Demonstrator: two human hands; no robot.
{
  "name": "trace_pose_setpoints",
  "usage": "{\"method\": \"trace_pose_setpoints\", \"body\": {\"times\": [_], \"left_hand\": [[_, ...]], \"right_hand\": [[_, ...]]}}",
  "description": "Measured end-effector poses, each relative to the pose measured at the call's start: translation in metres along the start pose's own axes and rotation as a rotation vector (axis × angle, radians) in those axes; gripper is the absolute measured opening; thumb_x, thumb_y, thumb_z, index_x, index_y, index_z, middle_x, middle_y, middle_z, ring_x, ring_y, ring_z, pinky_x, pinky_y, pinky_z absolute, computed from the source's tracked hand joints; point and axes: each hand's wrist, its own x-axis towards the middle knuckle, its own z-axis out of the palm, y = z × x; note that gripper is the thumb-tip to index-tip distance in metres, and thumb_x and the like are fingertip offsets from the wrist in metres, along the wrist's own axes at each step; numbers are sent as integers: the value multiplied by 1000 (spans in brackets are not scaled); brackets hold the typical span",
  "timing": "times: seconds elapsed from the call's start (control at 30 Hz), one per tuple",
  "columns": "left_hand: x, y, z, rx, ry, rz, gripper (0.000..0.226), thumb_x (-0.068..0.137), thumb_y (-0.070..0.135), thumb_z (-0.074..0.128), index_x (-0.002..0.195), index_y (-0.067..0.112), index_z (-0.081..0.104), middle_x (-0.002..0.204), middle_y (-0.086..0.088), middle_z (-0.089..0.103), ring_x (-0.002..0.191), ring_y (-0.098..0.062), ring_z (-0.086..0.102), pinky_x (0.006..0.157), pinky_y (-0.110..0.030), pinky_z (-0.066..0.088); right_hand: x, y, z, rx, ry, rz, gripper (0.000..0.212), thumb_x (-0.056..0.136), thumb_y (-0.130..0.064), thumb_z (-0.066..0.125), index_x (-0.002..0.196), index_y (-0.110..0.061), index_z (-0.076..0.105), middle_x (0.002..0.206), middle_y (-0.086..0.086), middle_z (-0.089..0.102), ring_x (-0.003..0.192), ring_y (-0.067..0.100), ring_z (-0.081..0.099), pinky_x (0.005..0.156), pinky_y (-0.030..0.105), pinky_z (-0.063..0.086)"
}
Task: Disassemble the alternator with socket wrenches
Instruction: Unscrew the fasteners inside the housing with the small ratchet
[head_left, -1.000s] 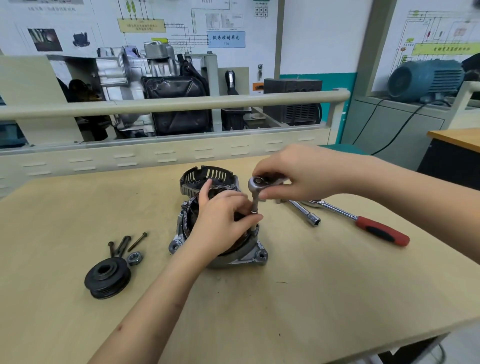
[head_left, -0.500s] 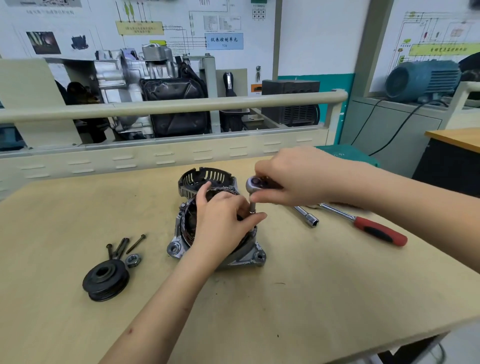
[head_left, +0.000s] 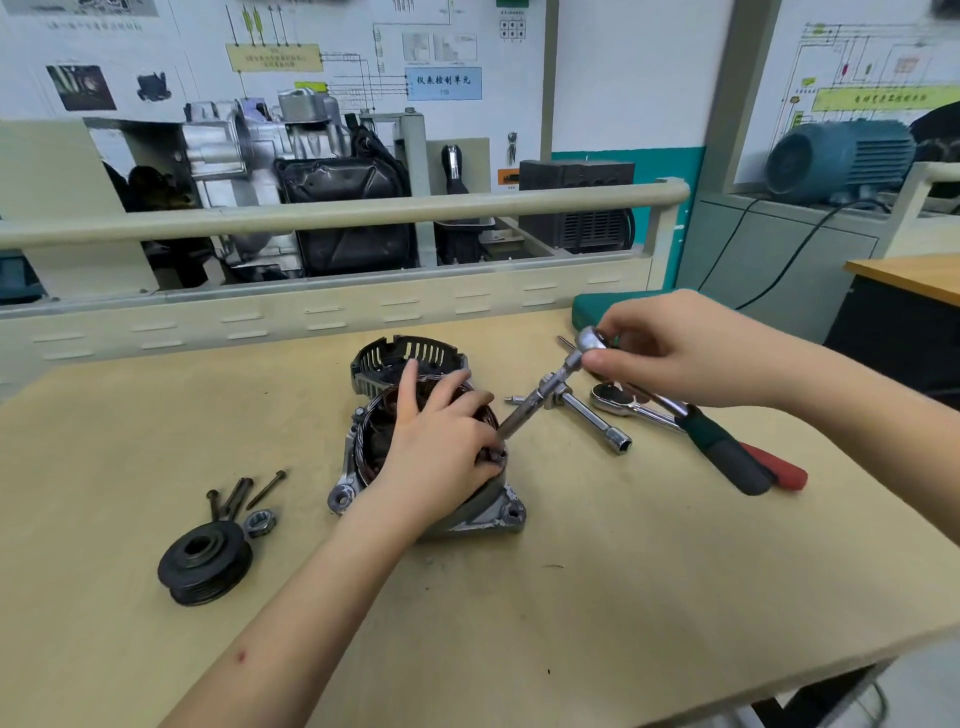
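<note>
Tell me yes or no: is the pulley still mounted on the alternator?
No, the black pulley lies on the table beside a nut, apart from the alternator.
</note>
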Motion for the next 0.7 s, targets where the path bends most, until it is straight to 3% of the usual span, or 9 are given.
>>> {"method": "trace_pose_setpoints", "body": {"times": [0.13, 0.27, 0.37, 0.43, 0.47, 0.53, 0.63, 0.7], "left_hand": [[0, 1, 2, -18, 44, 32, 24, 89, 41, 52, 103, 31, 68, 136, 17, 44, 139, -9, 11, 89, -34, -41], [2, -8, -5, -184, 159, 2, 19, 85, 37, 60, 93, 23, 71, 125, 15, 56, 135, -11, 26, 103, -32, -23], [2, -13, -10, -262, 162, -29, 16, 83, 36, 63, 89, 24, 71, 118, 15, 59, 131, -10, 32, 105, -29, -17], [0, -12, -8, -266, 139, -7, 16, 84, 37, 62, 90, 25, 70, 115, 17, 60, 129, -8, 33, 105, -30, -17], [0, -10, -5, -263, 132, 10, 16, 84, 36, 61, 92, 24, 70, 113, 17, 61, 129, -8, 33, 105, -30, -18], [0, -8, -1, -206, 118, 45, 18, 86, 37, 59, 96, 25, 68, 111, 19, 61, 130, -7, 32, 102, -29, -25], [1, -1, 2, -3, 55, 107, 23, 89, 40, 53, 101, 27, 67, 111, 19, 62, 131, -8, 31, 92, -31, -39], [1, 7, 0, 96, 39, 146, 20, 87, 37, 58, 95, 23, 71, 101, 14, 67, 125, -12, 43, 98, -42, -35]], "right_hand": [[-2, 1, -1, 32, 24, 16, 69, 60, -71, 28, 91, -17, 59, 63, -7, 53, 55, 6, 46, 48, 11, 35], [-2, 1, -3, 77, 37, 20, 63, 61, -70, 30, 89, -20, 57, 61, -11, 52, 53, 4, 49, 49, 8, 35], [-3, 1, -4, 130, 46, 26, 59, 60, -69, 32, 85, -21, 57, 59, -11, 56, 54, -11, 52, 48, 8, 37], [-5, 2, -6, 134, 54, 30, 62, 59, -71, 31, 85, -21, 57, 61, -9, 59, 56, -6, 56, 49, 11, 40], [-7, 3, -6, 124, 58, 30, 66, 58, -72, 30, 86, -19, 57, 65, -4, 61, 60, 1, 58, 56, 20, 46], [-11, 4, -6, 89, 60, 28, 72, 57, -73, 28, 88, -16, 59, 72, 5, 63, 65, 15, 58, 62, 33, 47], [-17, 5, -7, 62, 59, 42, 71, 58, -73, 28, 87, -16, 60, 71, 6, 62, 60, 16, 50, 57, 32, 41], [-20, 8, -6, 57, 58, 57, 71, 59, -73, 28, 86, -16, 60, 70, 6, 62, 59, 16, 50, 57, 32, 41]]}}
